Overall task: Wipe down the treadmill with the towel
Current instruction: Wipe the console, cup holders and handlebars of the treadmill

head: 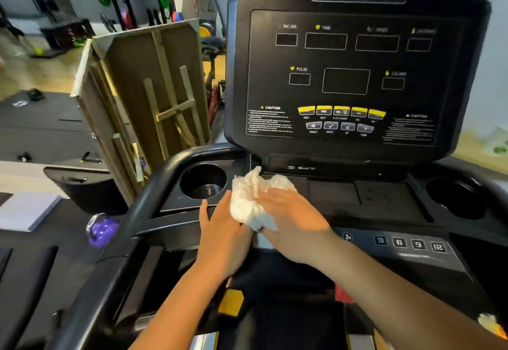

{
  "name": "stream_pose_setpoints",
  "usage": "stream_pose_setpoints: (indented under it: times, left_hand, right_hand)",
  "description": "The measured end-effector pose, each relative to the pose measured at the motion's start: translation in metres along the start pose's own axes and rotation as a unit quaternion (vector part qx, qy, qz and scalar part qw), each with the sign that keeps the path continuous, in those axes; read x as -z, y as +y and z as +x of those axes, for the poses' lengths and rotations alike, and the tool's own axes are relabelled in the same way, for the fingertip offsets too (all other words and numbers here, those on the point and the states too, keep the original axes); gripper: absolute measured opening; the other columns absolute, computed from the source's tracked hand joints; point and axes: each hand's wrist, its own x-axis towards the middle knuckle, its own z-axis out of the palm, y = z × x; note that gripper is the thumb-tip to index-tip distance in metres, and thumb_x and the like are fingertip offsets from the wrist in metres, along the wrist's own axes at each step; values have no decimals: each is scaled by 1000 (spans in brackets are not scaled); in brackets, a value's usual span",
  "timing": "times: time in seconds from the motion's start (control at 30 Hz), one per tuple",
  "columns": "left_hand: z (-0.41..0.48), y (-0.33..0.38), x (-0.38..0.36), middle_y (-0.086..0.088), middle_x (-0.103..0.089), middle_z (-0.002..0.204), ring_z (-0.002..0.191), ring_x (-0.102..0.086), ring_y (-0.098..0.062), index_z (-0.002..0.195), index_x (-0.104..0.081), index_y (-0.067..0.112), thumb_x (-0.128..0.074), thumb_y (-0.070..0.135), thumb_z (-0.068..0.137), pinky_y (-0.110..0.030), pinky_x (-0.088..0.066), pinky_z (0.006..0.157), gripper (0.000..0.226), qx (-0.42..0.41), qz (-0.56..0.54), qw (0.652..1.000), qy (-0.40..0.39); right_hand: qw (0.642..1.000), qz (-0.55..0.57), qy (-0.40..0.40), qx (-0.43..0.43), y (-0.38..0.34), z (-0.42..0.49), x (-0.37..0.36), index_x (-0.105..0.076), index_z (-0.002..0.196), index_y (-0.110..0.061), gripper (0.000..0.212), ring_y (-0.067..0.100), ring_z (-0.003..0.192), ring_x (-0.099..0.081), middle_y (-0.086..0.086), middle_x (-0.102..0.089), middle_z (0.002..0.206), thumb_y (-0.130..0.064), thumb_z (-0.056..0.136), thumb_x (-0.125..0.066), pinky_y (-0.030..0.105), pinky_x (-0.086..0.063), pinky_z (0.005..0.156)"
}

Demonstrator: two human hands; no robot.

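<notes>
One towel [247, 201] on one treadmill [384, 201], two hands — right hand [291, 212] fingers flat on it, left hand [222, 231] fingers straight alongside.

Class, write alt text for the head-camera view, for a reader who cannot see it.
A person's right hand presses a crumpled white towel flat on a black treadmill's tray, and the left hand touches the towel's edge. A cup holder sits just left of it; the unlit display panel rises behind.

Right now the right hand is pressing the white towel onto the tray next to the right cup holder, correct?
Not quite: the head view shows the right hand pressing the white towel onto the tray next to the left cup holder, not the right one.
</notes>
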Motion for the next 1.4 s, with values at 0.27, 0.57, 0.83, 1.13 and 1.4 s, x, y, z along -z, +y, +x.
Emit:
stream_pose_setpoints:
  times: [0.27, 0.57, 0.83, 1.13, 1.4]
  left_hand:
    - [6, 40, -5, 18, -14, 163, 151, -7, -10, 153, -19, 45, -20, 62, 94, -44, 12, 120, 61, -10, -32, 999, -11]
    - [3, 45, -9, 14, -14, 164, 151, -1, -5, 155, -10, 42, -3, 63, 95, -43, 8, 122, 64, 34, -10, 999, 16]
    - [3, 43, -10, 12, -39, 153, 150, -17, -21, 147, -34, 37, -17, 42, 101, -52, 6, 121, 50, 91, 23, 995, 46]
    - [1, 36, -11, 19, -40, 150, 148, -22, -9, 143, -32, 47, 5, 55, 97, -34, 20, 117, 59, 65, -64, 994, 52]
    - [-2, 37, -5, 34, -34, 129, 126, -11, 30, 133, -28, 52, 8, 60, 95, -29, 17, 118, 53, 45, -122, 991, 45]
  right_hand:
    - [999, -4, -27, 33, 37, -34, 36, -47, 138, -24, 44, 12, 136, -34, -7, -47, 142, -29, 95, -52, 25, -22, 112]
    - [996, -56, -40, 54, 47, -16, 25, -49, 130, -32, 47, 18, 126, -43, -9, -54, 131, -54, 91, -34, 42, -34, 108]
    - [997, -29, -42, 49, 43, -9, 36, -39, 144, -25, 48, 18, 137, -34, -4, -45, 145, -44, 100, -36, 38, -21, 117]
    - [999, -12, -36, 18, 34, 11, 24, -34, 146, -31, 48, 17, 139, -29, -8, -35, 151, -42, 100, -38, 40, -25, 114]
    - [996, -19, -75, -35, 34, -6, 27, -48, 134, -29, 36, 17, 117, -51, -7, -54, 130, -37, 100, -41, 28, -41, 90]
